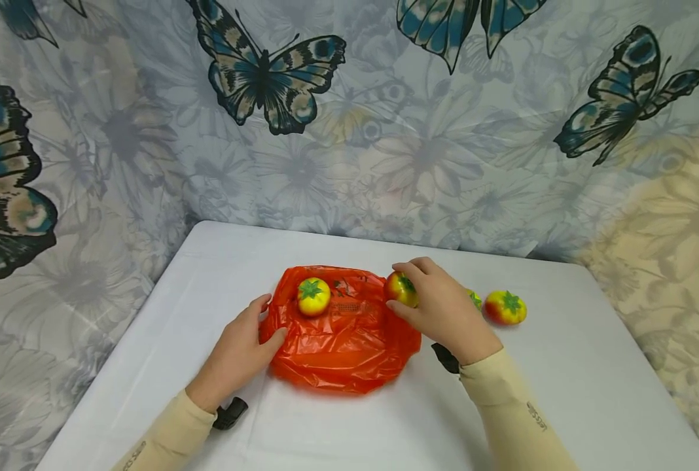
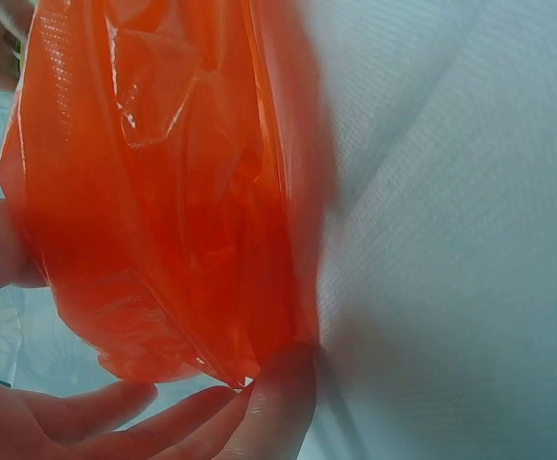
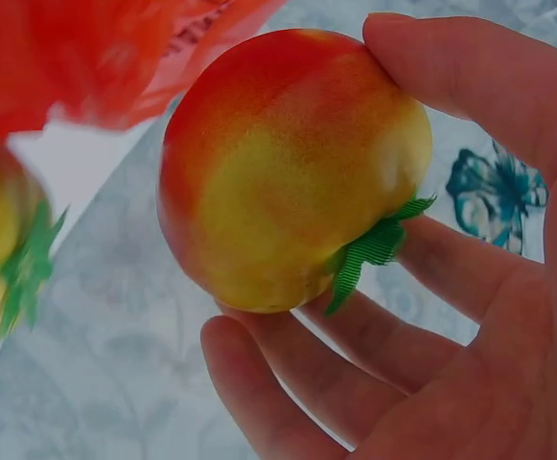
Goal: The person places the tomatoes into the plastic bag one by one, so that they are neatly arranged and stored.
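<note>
A crinkled red plastic bag (image 1: 343,353) lies on the white table. My left hand (image 1: 243,347) grips its left edge; in the left wrist view, the thumb (image 2: 278,402) meets the film near a corner. An artificial tomato (image 1: 314,296), yellow with a green leafy top, sits uncovered within the bag's outline; whether on it or in its mouth, I cannot tell. My right hand (image 1: 438,307) holds another red-and-yellow tomato (image 3: 288,172) between thumb and fingers over the bag's right edge.
Right of my right hand lies a tomato (image 1: 505,307), with another tomato (image 1: 474,299) partly hidden by the hand. Butterfly-patterned cloth (image 1: 326,183) hangs behind and beside the table (image 1: 237,248). Black wrist devices (image 1: 230,413) sit under both wrists.
</note>
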The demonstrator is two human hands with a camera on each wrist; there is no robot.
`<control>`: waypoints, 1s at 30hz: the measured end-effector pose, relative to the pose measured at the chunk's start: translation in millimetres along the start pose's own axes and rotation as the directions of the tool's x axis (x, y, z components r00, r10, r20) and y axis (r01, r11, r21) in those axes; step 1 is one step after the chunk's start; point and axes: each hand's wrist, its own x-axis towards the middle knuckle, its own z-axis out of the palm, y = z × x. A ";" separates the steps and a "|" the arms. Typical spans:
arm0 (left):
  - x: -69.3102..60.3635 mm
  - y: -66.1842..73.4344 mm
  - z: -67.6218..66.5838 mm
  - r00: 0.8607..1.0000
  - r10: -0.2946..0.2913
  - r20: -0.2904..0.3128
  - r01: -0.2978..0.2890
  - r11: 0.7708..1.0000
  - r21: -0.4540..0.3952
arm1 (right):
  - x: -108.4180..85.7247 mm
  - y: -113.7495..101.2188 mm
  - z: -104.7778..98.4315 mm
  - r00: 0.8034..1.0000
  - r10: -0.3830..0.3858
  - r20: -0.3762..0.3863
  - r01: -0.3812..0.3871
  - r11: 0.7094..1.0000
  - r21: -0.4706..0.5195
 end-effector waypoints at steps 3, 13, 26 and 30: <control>1.0 0.0 1.0 1.000 0.008 -0.003 -0.008 1.000 0.000 | 6.9 -6.3 5.5 1.000 -0.022 0.003 0.022 1.000 0.007; 4.6 -0.3 3.0 1.000 0.011 -0.016 -0.011 1.000 0.002 | 28.1 -22.6 24.8 0.998 -0.062 0.026 0.062 0.998 0.024; 2.9 -5.6 7.0 1.000 -0.004 -0.017 0.004 1.000 0.012 | 48.4 -44.8 52.5 0.992 -0.098 0.077 0.095 0.995 0.037; 3.9 -6.7 6.6 1.000 0.006 -0.027 -0.005 1.000 0.023 | 51.4 -47.3 57.6 0.989 -0.111 0.094 0.108 0.993 0.037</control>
